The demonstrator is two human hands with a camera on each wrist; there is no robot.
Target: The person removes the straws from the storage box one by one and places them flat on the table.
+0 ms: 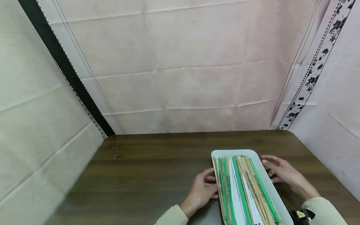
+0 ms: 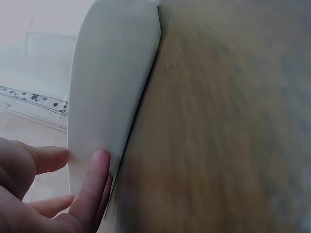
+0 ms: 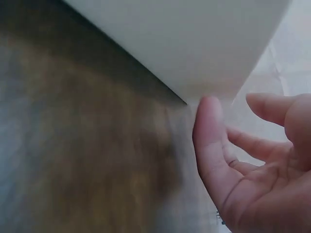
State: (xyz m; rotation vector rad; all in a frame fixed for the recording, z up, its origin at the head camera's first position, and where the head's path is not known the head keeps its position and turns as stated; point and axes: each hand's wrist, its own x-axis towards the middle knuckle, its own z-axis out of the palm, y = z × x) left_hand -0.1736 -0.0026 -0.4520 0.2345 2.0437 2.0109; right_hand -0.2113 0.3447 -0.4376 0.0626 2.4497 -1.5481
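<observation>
A white rectangular tray (image 1: 274, 192) lies on the table, filled with a row of long thin green, tan and white packets (image 1: 243, 187) standing on edge; small dark print shows on some. At its left side, my left hand (image 1: 200, 191) holds the tray, thumb at the rim and fingers against the outer wall. The left wrist view shows those fingers (image 2: 99, 162) flat on the smooth wall. Beside the right edge is my right hand (image 1: 284, 172), its fingers loosely bent. In the right wrist view its fingertips (image 3: 209, 109) are close by the tray's corner.
The brown wooden table (image 1: 140, 175) reaches out to the left and behind the tray. Creased white cloth (image 1: 182, 68) hangs at the back and on both sides, with a black strip (image 1: 70, 72) on the left. A black strap (image 1: 305, 215) is around the right wrist.
</observation>
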